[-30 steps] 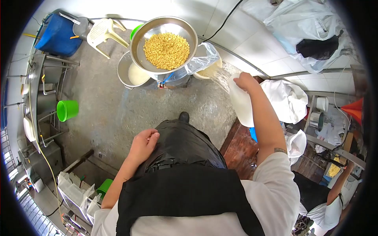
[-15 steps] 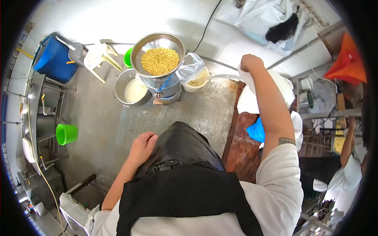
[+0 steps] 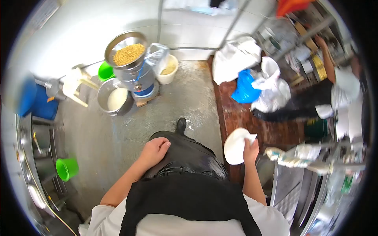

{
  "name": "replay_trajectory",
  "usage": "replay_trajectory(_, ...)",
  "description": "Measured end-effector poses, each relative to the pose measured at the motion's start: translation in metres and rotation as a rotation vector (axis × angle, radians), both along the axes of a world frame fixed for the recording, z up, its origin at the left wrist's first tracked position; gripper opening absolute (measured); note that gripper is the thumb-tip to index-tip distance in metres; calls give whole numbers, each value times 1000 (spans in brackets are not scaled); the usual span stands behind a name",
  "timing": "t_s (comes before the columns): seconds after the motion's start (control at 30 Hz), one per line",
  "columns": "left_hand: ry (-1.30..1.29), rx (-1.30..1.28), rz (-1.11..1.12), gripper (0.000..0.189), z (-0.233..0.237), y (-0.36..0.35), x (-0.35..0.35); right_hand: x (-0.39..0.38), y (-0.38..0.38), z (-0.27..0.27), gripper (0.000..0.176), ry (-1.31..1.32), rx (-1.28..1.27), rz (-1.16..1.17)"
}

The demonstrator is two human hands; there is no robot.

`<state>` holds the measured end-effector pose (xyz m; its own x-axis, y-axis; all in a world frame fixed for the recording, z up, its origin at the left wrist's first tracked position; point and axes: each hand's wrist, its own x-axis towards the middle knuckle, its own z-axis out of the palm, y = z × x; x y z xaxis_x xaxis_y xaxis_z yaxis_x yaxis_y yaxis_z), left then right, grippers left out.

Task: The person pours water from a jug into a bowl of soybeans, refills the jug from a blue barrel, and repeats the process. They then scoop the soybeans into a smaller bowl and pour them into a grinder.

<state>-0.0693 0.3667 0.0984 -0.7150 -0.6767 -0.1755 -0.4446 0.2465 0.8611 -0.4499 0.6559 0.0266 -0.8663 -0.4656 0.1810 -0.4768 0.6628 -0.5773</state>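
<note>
My right hand (image 3: 251, 151) grips the edge of a white round dish-like piece (image 3: 235, 146), held over the red-brown floor. My left hand (image 3: 156, 151) rests against the black plastic apron (image 3: 185, 155), its fingers close together and nothing visible in them. Farther forward, a steel bowl (image 3: 111, 44) of yellow grains (image 3: 129, 54) sits on a metal machine (image 3: 138, 80). Beside the machine are a pot (image 3: 103, 94) with pale content and a white bucket (image 3: 167, 77).
White sacks (image 3: 236, 57) and a blue bag (image 3: 245, 87) lie on the raised red-brown floor. A co-worker (image 3: 342, 88) stands by shelves at the right. Green bucket (image 3: 67, 168), plastic stool (image 3: 75, 84) and blue barrel (image 3: 43, 100) are at left. A metal table (image 3: 287, 187) is at lower right.
My view has turned right. My right arm, stretched out toward the white sacks before, is now drawn back near my body with the white piece in hand. My left hand stays by the apron.
</note>
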Motion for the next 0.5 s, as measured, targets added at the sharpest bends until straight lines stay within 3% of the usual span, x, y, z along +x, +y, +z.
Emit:
replay_trajectory(0.13,-23,-12,-244,27,0,26,-33,35,146,3,39,-17,206,-288)
replay_trajectory(0.27,-64,-5,-461,28,3,59,-75,75,243,44,41,-38,146,-595)
replay_trajectory(0.5,-63,-80,-751,28,-18,147,-142,144,434,126,44,294,103,-1165)
